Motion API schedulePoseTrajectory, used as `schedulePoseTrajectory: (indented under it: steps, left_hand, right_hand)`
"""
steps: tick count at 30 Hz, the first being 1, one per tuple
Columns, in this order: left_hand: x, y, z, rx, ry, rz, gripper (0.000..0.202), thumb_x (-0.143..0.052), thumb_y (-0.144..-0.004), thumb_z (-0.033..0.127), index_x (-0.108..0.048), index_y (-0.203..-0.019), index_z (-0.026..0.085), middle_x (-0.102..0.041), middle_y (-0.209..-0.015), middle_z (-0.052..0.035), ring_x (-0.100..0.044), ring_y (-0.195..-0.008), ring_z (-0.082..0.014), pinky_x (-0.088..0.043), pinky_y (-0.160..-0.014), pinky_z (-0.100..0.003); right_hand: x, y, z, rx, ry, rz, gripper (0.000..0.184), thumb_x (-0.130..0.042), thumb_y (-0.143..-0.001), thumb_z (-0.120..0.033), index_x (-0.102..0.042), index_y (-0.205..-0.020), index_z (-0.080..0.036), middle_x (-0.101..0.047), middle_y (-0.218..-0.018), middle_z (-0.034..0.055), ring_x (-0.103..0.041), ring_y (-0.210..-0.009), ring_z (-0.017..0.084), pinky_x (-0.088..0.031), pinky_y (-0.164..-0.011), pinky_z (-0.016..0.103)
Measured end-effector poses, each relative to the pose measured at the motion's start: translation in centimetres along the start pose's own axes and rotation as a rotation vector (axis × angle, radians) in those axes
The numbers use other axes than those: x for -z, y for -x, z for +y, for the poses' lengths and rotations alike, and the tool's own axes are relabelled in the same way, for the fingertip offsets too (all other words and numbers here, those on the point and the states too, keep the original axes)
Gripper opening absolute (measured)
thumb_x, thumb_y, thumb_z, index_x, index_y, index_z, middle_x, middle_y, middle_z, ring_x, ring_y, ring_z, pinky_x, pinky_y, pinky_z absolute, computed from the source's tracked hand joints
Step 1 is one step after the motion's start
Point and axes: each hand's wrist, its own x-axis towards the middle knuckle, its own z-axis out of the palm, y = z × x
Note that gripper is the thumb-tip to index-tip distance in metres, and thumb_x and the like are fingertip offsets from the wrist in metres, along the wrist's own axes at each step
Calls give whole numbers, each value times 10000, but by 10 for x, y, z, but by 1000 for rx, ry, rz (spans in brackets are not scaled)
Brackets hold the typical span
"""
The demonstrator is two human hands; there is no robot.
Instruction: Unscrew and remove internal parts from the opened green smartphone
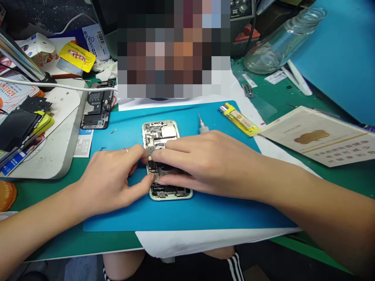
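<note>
An opened smartphone (168,132) with a pale green frame lies on a blue mat (123,218), its circuit boards and inner parts exposed. My left hand (109,179) grips its left edge, the index finger and thumb bent in against the frame. From the right, my right hand (205,164) reaches over the phone. Its fingertips and thumb rest on the inner parts near the left side, close to my left fingertips, and cover much of the phone's middle. Behind my right hand a screwdriver (202,125) shows only its tip and grey end.
A second opened phone part (98,105) lies at the back left, beside a white box-like device (68,128) piled with parts. Tiny screws (113,131) dot the mat. On the right are a yellow packet (238,119), a printed card (316,136) and a glass jar (281,43).
</note>
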Motion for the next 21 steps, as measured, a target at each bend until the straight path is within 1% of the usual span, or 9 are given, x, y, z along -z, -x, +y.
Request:
schedulePoseTrajectory:
  steps: [2, 4, 7, 10, 15, 21]
  left_hand:
    - [1, -1, 0, 8, 6, -9, 124, -618, -926, 320, -548, -934, 218, -533, -650, 92, -533, -515, -90, -327, -511, -223]
    - [1, -2, 0, 16, 7, -14, 127, -626, -923, 323, -557, -940, 218, -546, -658, 92, -543, -523, -89, -331, -514, -220]
    - [2, -1, 0, 14, 2, -14, 132, -633, -917, 325, -570, -953, 215, -554, -661, 92, -559, -533, -90, -335, -517, -217]
    - [1, 0, 0, 7, -7, -5, 132, -637, -913, 320, -565, -943, 213, -548, -652, 96, -547, -521, -85, -333, -517, -217]
    - [0, -1, 1, 13, -2, -3, 126, -624, -911, 319, -555, -911, 214, -544, -644, 92, -537, -512, -85, -327, -516, -219]
    - [0, -2, 1, 15, -8, -4, 131, -615, -917, 338, -561, -914, 218, -552, -645, 89, -546, -519, -90, -324, -517, -219]
  right_hand:
    - [-1, 1, 0, 15, 14, 46, 200, -511, -1091, -316, -669, -1051, -199, -731, -869, 26, -639, -709, 169, -188, -561, 301]
    - [-2, 2, 1, 41, 31, 88, 223, -466, -1083, -234, -652, -965, -201, -684, -788, 13, -565, -644, 149, -179, -560, 309]
    - [-3, 3, 4, 59, 47, 117, 268, -438, -1079, -198, -632, -893, -200, -657, -744, 6, -513, -614, 137, -180, -561, 313]
    - [-3, 0, 4, 36, 29, 131, 248, -471, -1083, -226, -642, -906, -199, -692, -772, 5, -555, -638, 136, -200, -570, 309]
    - [-2, -5, 2, -12, -32, 23, 168, -547, -1059, -251, -656, -948, -187, -746, -850, 14, -632, -691, 152, -221, -570, 300]
    - [-3, -6, 3, -24, -66, 3, 139, -574, -1048, -263, -659, -967, -189, -762, -875, 11, -665, -722, 154, -244, -574, 293]
